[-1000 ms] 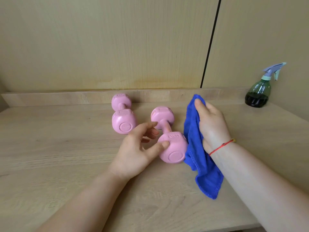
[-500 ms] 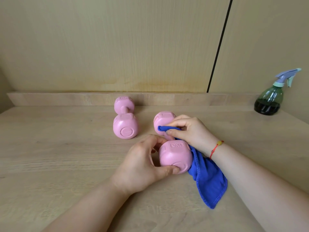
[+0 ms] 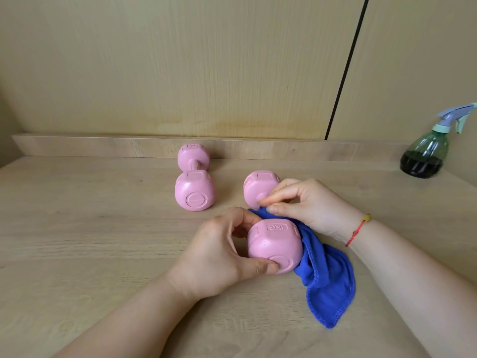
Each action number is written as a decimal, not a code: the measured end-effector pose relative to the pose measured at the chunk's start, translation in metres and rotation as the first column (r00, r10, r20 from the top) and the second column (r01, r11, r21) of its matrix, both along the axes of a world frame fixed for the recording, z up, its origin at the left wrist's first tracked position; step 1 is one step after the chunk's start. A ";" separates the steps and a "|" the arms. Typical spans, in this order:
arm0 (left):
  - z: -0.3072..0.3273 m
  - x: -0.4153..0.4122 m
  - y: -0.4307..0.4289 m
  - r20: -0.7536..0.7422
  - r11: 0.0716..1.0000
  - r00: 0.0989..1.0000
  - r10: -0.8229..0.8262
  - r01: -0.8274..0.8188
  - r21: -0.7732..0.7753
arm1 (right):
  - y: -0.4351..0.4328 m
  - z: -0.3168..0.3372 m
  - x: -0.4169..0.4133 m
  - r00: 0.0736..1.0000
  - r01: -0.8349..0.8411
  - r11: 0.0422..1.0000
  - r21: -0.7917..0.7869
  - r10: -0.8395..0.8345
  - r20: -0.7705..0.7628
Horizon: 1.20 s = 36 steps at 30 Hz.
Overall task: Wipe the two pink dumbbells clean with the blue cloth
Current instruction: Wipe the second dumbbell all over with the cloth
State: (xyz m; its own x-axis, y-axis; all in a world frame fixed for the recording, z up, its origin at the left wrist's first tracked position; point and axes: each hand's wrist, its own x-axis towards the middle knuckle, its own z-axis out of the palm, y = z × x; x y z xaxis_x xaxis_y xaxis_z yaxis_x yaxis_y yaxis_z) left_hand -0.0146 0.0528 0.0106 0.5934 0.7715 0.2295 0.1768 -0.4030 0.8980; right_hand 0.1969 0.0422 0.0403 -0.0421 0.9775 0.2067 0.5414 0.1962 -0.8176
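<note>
Left hand (image 3: 219, 257) fingers curled round near head of dumbbell (image 3: 275, 244); right hand (image 3: 315, 205) fingers pinching blue cloth (image 3: 327, 280) at its handle, cloth tail on counter (image 3: 90, 228); second dumbbell (image 3: 195, 189) lies apart, left.

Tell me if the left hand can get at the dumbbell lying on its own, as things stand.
Probably yes. The lone dumbbell lies just beyond the left hand, with only bare table between them. But that hand grips the near dumbbell, so it would have to let go first.
</note>
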 end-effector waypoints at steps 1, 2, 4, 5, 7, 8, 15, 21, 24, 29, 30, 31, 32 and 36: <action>0.000 0.000 -0.001 0.001 1.000 1.000 0.000 0.000 -0.006 | 0.006 0.000 -0.001 0.995 0.061 0.997 0.050 -0.065 0.079; 0.000 0.000 -0.001 0.000 1.000 1.000 0.000 0.000 -0.008 | 0.012 -0.001 -0.001 0.978 0.127 0.985 0.114 -0.144 0.153; 0.001 0.000 -0.001 0.002 1.000 1.000 0.002 -0.002 -0.007 | 0.020 -0.007 -0.006 0.933 0.206 0.946 0.251 -0.268 0.242; 0.001 -0.001 -0.001 0.005 1.000 1.000 0.003 -0.002 -0.007 | 0.022 -0.010 -0.010 0.922 0.215 0.930 0.298 -0.294 0.251; 0.001 -0.001 -0.001 0.001 1.000 1.000 0.006 -0.006 0.003 | 0.020 -0.015 -0.012 0.936 0.196 0.930 0.312 -0.272 0.223; 0.002 -0.001 -0.001 -0.005 1.000 1.000 0.009 -0.009 0.005 | 0.017 -0.016 -0.010 0.951 0.177 0.943 0.280 -0.238 0.199; 0.003 0.001 -0.003 -0.017 1.000 1.000 0.020 -0.020 0.000 | -0.025 -0.007 -0.003 0.995 0.046 0.997 0.054 -0.051 0.084; 0.004 0.000 -0.002 0.000 1.000 1.000 0.002 -0.002 -0.021 | -0.024 0.030 0.006 0.950 0.266 0.956 0.124 -0.282 0.138; 0.004 0.001 0.001 0.005 0.999 1.000 -0.009 0.009 -0.036 | -0.002 0.036 0.002 0.865 0.461 0.810 0.362 -0.501 0.022; 0.001 0.000 0.001 0.011 0.998 1.000 -0.006 0.007 -0.069 | 0.045 0.008 -0.011 0.881 0.094 0.956 0.279 -0.210 0.423; 0.001 0.000 0.001 0.013 0.997 1.000 -0.005 0.006 -0.074 | 0.051 0.000 -0.013 0.834 0.048 0.984 0.171 -0.134 0.536; 0.001 0.001 0.001 0.013 0.997 1.000 -0.005 0.006 -0.073 | 0.056 -0.007 -0.015 0.797 0.046 0.991 0.122 -0.110 0.594; 0.001 0.002 0.001 0.011 0.997 1.000 -0.004 0.005 -0.071 | 0.059 -0.009 -0.015 0.799 0.060 0.991 0.122 -0.121 0.589; 0.002 0.007 -0.001 0.017 0.996 1.000 -0.004 0.006 -0.094 | 0.067 0.003 -0.016 0.922 0.065 0.996 0.053 -0.080 0.379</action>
